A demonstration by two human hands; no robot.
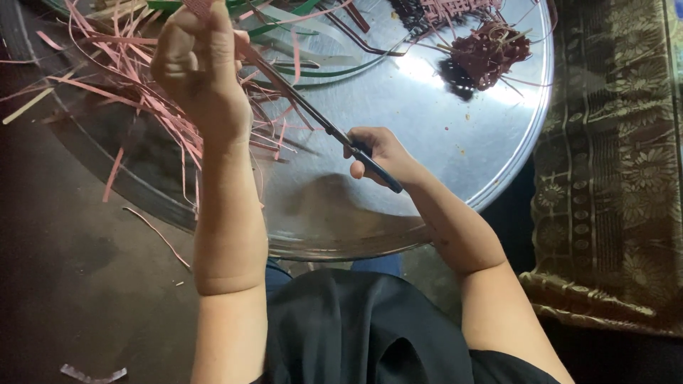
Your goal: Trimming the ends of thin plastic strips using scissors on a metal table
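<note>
My left hand (196, 67) is raised over a large round metal tray (455, 121), its fingers closed on a pink woven strip piece (199, 7) at the top edge. My right hand (377, 153) grips the dark handles of a pair of scissors (313, 114), whose long blades point up-left toward the left hand. A heap of thin pink strips (135, 78) lies on the tray's left side, below and around the left hand.
A dark red woven bundle (491, 50) sits at the tray's far right. Green strips (306, 43) lie across the top. A patterned brown cloth (612, 163) covers the right side. Loose pink strips (153, 231) lie on the dark floor at left.
</note>
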